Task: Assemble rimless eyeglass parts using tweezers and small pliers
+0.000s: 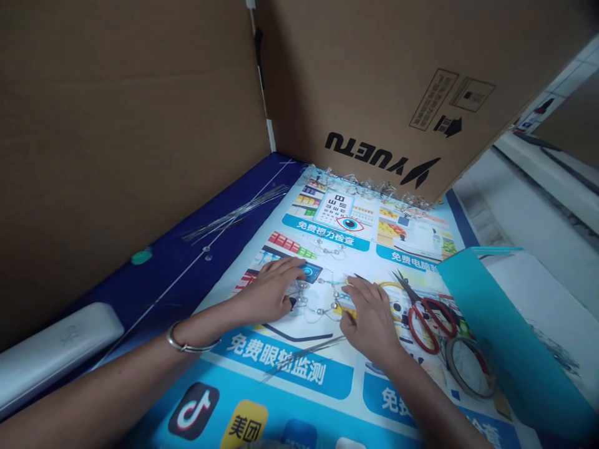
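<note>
A thin wire ring strung with clear beads (320,310) lies on the printed sheet between my hands. My left hand (269,293), a silver bangle on its wrist, has curled fingers at the ring's left edge. At the right edge, my right hand (372,315) holds the ring with its thumb and forefinger. Another beaded wire piece (330,249) rests just beyond. Beside my right hand, a yellow-handled tool (392,285) is partly hidden. Scissors with red handles (425,315) lie further right. Straight wires (299,358) are spread in front of my hands.
Cardboard walls (374,87) rise behind and at left. Several beaded wire pieces (374,187) line the back. A wire bundle (238,213) and loose beads (206,251) lie left, near a white case (60,349). A tape roll (469,368) and teal box (505,337) stand right.
</note>
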The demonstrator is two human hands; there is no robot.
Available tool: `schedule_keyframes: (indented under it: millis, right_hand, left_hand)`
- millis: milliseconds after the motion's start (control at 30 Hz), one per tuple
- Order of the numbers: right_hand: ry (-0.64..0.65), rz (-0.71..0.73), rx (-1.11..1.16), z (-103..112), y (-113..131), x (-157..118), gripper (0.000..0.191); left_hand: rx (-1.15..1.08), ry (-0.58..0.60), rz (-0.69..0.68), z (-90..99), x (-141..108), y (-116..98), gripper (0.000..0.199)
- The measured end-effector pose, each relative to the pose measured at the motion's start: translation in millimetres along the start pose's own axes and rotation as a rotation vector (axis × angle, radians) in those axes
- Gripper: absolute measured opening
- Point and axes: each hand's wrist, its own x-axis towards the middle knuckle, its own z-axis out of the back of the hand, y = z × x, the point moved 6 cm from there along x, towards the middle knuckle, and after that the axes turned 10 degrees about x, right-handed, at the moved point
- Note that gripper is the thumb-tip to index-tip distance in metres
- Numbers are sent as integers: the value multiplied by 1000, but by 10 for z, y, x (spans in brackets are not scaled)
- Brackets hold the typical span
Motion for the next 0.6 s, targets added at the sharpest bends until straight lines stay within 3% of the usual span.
schedule_keyframes:
  millis: [600]
  right_hand:
    - [21,-17,-16,31,8,-18,42]
  left_hand:
    - [-31,7,-31,-10,-2,39,55]
